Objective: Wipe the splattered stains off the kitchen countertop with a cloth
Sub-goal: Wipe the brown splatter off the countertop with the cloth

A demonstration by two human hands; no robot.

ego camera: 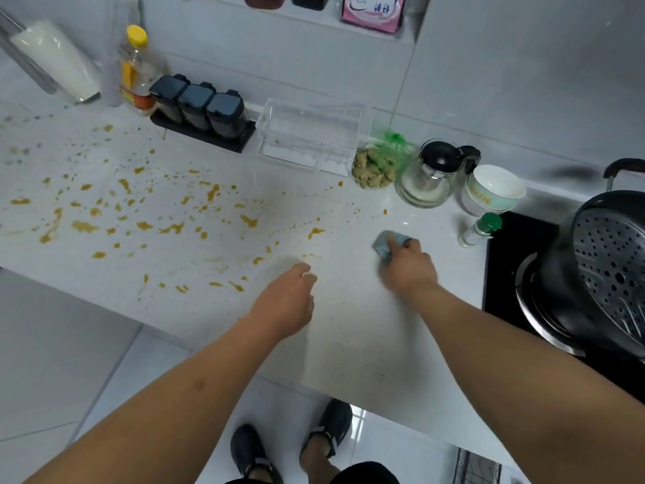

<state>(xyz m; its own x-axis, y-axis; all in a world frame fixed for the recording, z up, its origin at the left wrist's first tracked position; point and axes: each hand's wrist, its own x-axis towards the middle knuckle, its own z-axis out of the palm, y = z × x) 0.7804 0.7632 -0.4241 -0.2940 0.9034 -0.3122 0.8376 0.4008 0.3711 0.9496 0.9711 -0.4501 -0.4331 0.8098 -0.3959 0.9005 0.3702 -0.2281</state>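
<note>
The white countertop (349, 326) carries many orange-brown splattered stains (167, 218) across its left and middle. My right hand (408, 267) grips a small blue-grey cloth (385, 243) and presses it on the counter at the right, just past the last stains. My left hand (286, 302) hovers low over the counter near its front edge, fingers loosely curled and holding nothing. A few small spots (316, 232) lie between the two hands.
Along the back wall stand an oil bottle (136, 71), a black spice-jar set (202, 110), a clear plastic box (310, 134), bagged ginger (375, 169), a glass kettle (432, 172), a bowl (492, 190) and a green-capped shaker (480, 228). A black stove (506, 274) with a pot (600, 270) lies right.
</note>
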